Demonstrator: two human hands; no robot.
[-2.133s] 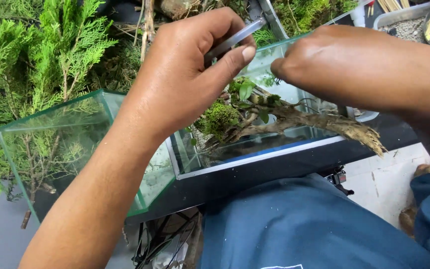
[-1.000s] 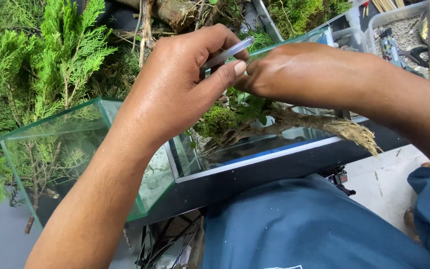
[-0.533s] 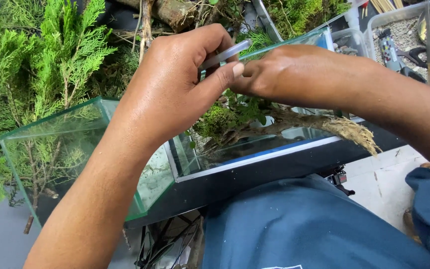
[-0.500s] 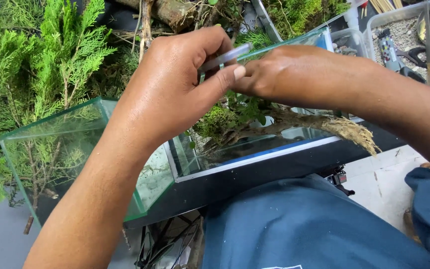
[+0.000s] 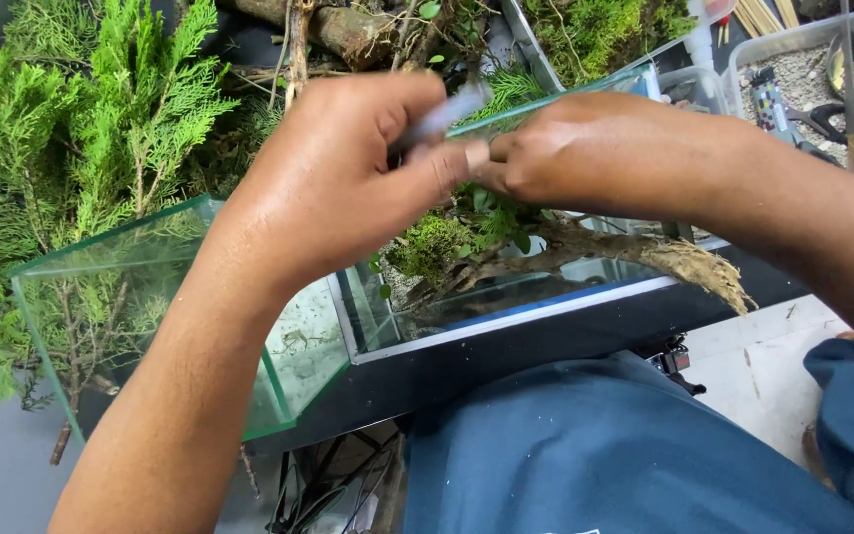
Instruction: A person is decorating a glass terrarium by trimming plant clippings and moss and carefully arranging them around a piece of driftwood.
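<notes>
My left hand is closed on a small grey tube and holds it above a glass tank. My right hand meets it fingertip to fingertip, pinching at the tube's near end; what lies between its fingers is hidden. Below both hands a piece of driftwood with moss and small green leaves rests across the tank's rim, its frayed root end pointing right.
Conifer branches lie at the left behind the tank. A thick branch and moss lie at the back. A clear tub with gravel and tools stands at the back right. My blue-clad lap fills the foreground.
My right hand has moved left until its fingertips meet the left hand at the tube. The left hand has stayed over the tank.
</notes>
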